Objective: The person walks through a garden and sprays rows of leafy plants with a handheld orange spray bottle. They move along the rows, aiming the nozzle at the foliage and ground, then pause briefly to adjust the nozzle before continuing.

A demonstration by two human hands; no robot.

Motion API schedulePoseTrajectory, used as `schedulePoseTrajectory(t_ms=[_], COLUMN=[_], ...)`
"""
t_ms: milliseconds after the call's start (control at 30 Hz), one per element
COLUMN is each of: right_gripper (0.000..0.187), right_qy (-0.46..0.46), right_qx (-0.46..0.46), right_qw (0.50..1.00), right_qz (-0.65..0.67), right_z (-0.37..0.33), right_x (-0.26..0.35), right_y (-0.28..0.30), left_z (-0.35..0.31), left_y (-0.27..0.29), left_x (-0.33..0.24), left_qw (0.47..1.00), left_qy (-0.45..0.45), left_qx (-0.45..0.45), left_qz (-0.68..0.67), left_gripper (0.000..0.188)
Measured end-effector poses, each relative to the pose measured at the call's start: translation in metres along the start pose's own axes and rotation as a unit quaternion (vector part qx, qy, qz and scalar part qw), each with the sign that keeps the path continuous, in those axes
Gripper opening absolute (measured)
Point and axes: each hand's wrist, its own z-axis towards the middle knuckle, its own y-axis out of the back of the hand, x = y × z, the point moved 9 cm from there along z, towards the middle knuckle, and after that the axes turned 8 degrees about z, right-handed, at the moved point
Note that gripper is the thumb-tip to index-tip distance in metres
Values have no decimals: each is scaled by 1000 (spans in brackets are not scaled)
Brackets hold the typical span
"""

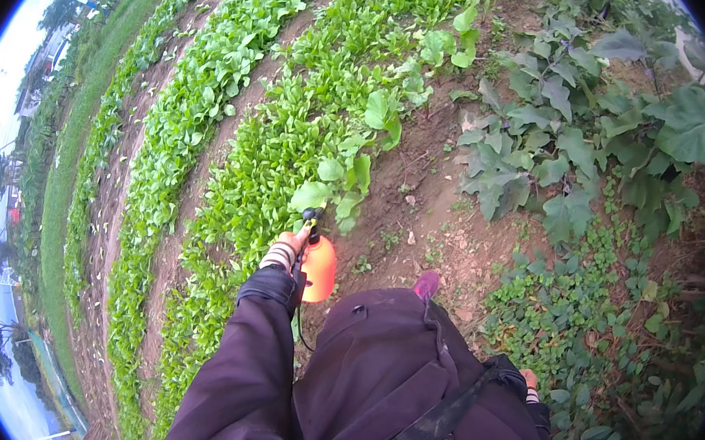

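Observation:
My left hand (291, 239) is closed round the black top of an orange spray bottle (319, 270), which hangs upright in front of my dark jacket. Its nozzle end points forward, close to a broad-leaved seedling (312, 196) at the edge of the leafy green bed (274, 152). A thin dark cord or tube runs down beside the bottle. My right hand (529, 379) hangs low at my right side, mostly hidden by the sleeve and jacket; its fingers do not show.
Bare brown soil (424, 193) forms a path ahead, where one pink shoe tip (426, 284) shows. Large eggplant-like plants (567, 139) stand at the right, above low ground vines (567, 303). More green rows (203, 84) and a grass strip (74, 174) run along the left.

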Motion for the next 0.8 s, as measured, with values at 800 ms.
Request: schedulePoseTrajectory(t_ms=[800], right_gripper=[15], right_qy=[43], right_qx=[19], right_qw=[999], right_qz=[18], right_z=[108], right_x=[157], right_y=[36], left_z=[56], left_y=[-26], left_x=[-147], left_qw=[998], left_qy=[-61], left_qx=[31], left_qz=[2], left_gripper=[48])
